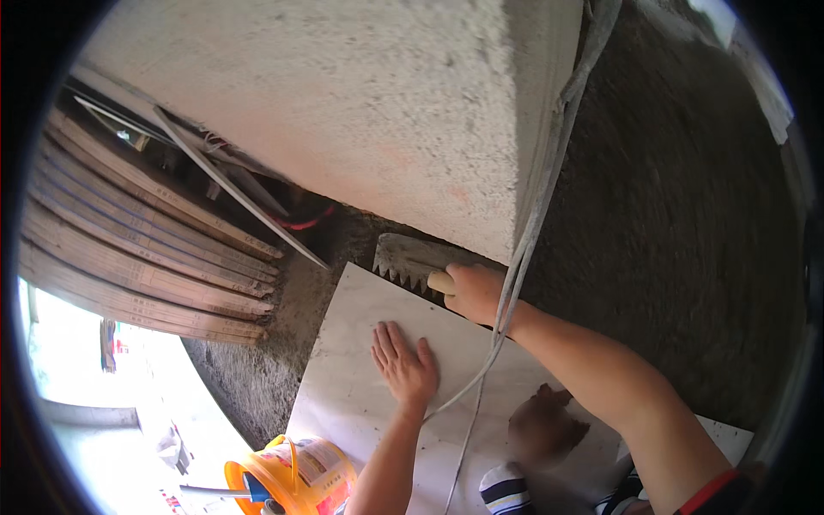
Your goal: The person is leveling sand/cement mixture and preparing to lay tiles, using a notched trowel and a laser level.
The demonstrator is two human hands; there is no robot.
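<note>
A large pale tile (pixel 339 352) lies at an angle below me, a ragged brown patch (pixel 549 422) on its surface. Flat on the tile, with the fingers stretched out, rests my left hand (pixel 405 367). Just past the tile's far edge, my right hand (pixel 477 293) is wrapped around the light handle of a notched trowel (pixel 410 255). Its grey blade has a toothed edge turned toward the tile and sits close to the base of a rough wall. The tile's edge lies very near the teeth; whether they touch I cannot tell.
A rough plastered wall block (pixel 343 103) rises ahead. Pale cables (pixel 536 202) hang across my right forearm and over the tile. Stacked flat cartons (pixel 146 232) stand left, with a thin strip (pixel 245 197) leaning nearby. A yellow bucket (pixel 322 472) holding tools sits lower left.
</note>
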